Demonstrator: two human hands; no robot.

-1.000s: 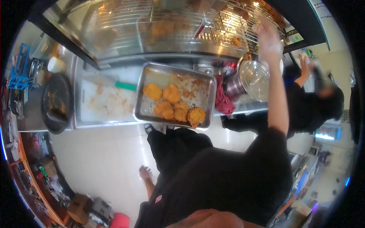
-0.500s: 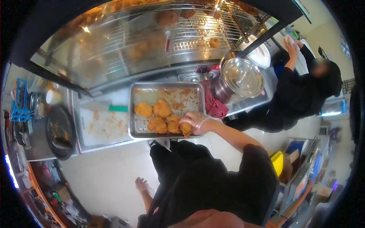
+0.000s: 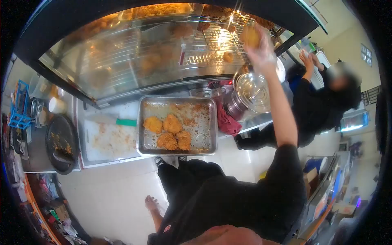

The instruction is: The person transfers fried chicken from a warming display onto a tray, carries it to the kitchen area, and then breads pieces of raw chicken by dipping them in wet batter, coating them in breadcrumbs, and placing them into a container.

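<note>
My right hand (image 3: 263,55), in a clear plastic glove and blurred by motion, holds a piece of fried chicken (image 3: 250,36) up at the right end of the glass display case. Below it, a metal tray (image 3: 200,139) bears several golden breaded chicken pieces (image 3: 172,123), with crumbs scattered over its bottom. My left hand (image 3: 152,204) hangs low beside my leg, over the floor. Its fingers are loosely apart, and it touches nothing.
Wire racks (image 3: 212,41) carry fried food inside the lit case. Right of the tray stand a lidded steel pot (image 3: 253,92) and a dark red cloth (image 3: 228,120). Leftward are a green-handled knife (image 3: 126,122), a white board (image 3: 110,141) and a black pan (image 3: 62,143). A co-worker (image 3: 318,106) stands at right.
My right hand has lifted a piece of fried chicken from the tray's lower right and moved it up to the display case. My left hand still hangs low.
</note>
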